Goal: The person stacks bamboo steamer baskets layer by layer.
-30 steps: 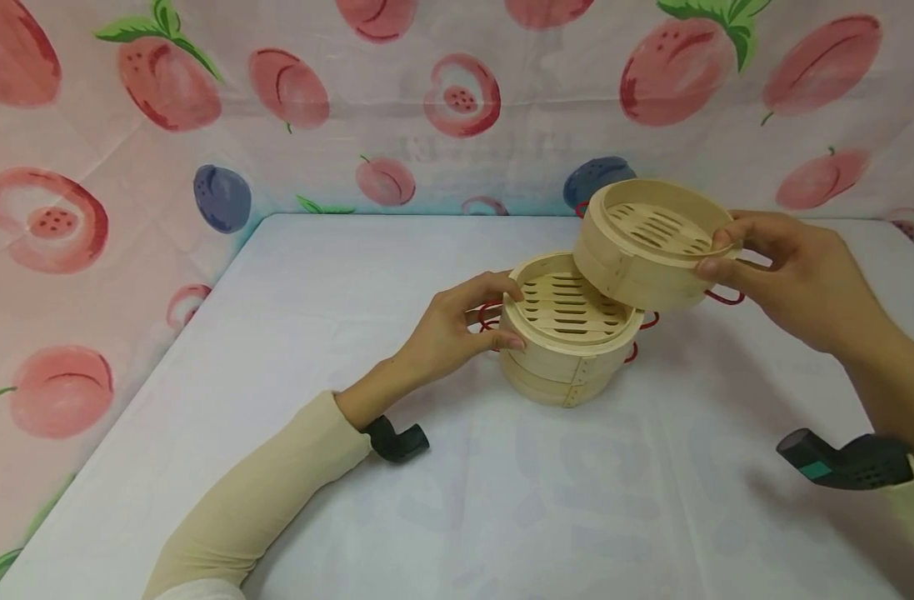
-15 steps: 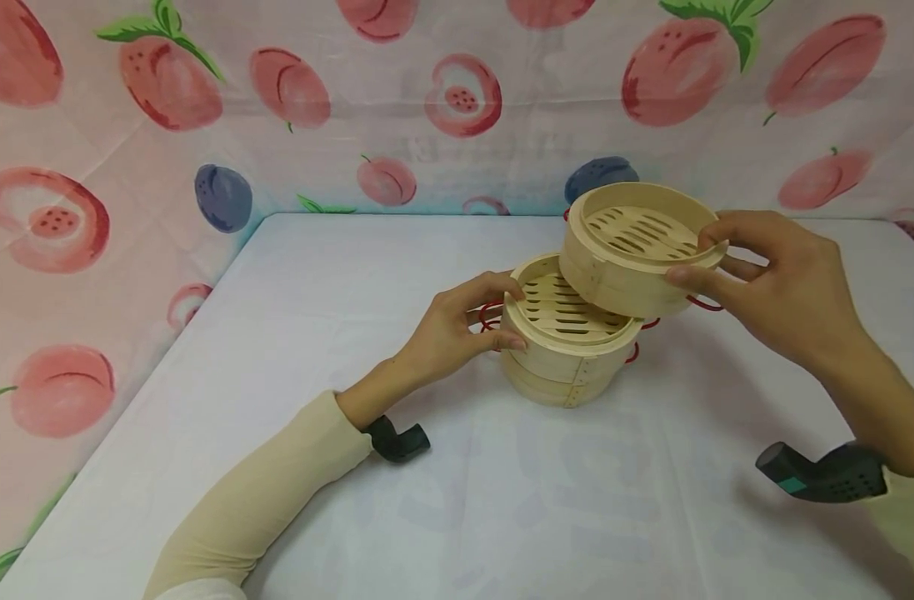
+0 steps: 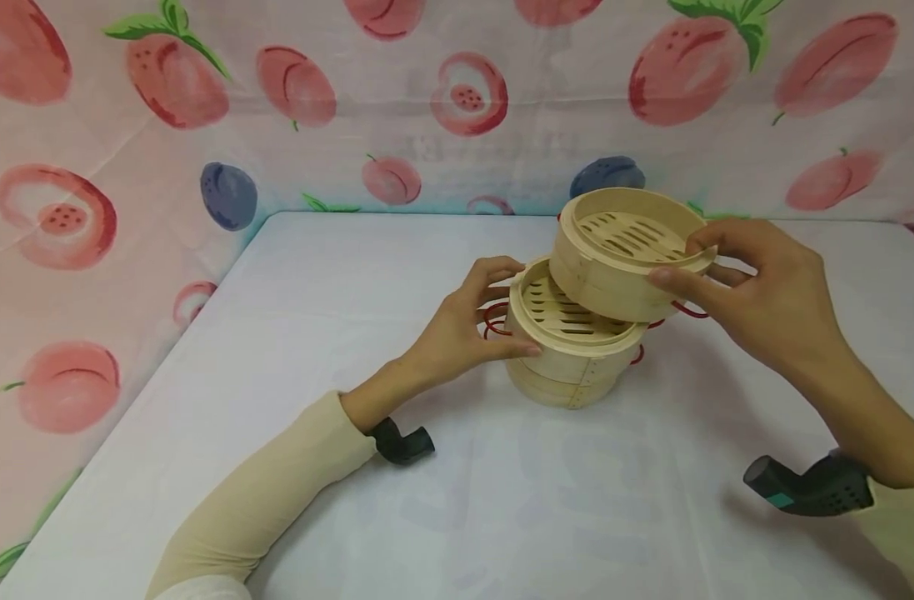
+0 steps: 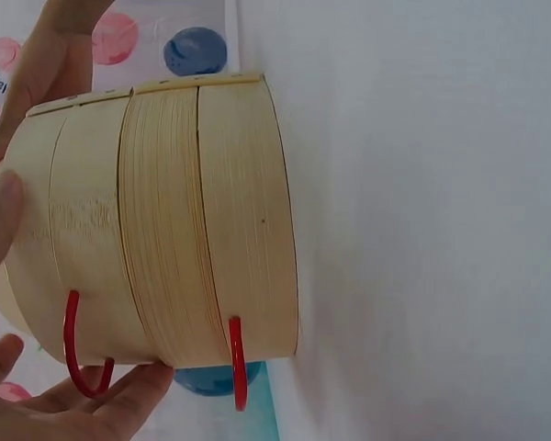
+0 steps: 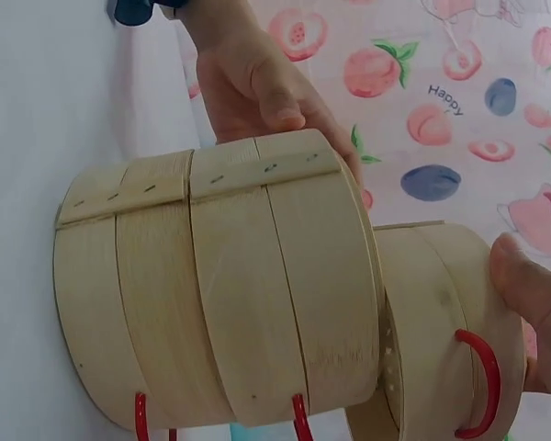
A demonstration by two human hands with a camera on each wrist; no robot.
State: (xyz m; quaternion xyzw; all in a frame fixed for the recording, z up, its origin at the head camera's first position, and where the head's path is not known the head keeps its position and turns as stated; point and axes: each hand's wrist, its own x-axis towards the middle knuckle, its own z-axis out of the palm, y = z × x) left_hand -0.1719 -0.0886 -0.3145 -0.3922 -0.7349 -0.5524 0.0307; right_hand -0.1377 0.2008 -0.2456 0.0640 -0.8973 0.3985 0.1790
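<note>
A stack of two small bamboo steamer baskets (image 3: pixel 569 362) with red loop handles stands on the table. My left hand (image 3: pixel 460 329) holds its left side, thumb on the front wall and fingers around the back of the rim. A third steamer basket (image 3: pixel 614 287), slatted inside, sits tilted over the stack's right back part. My right hand (image 3: pixel 775 283) pinches this one by its right rim, thumb outside and index finger inside. In the right wrist view, the tilted basket (image 5: pixel 441 322) is offset from the stack (image 5: pixel 230 294), leaving a gap between them.
A white cloth covers the table (image 3: pixel 397 517). Behind it hangs a fruit-print cloth (image 3: pixel 292 150), which also runs along the left side. A dark wrist device (image 3: pixel 809 483) is on the right wrist, another dark device (image 3: pixel 402 442) on the left.
The right hand has brought the tilted basket left and slightly down, further over the stack. The left fingers have slid from inside the rim to its outer edge.
</note>
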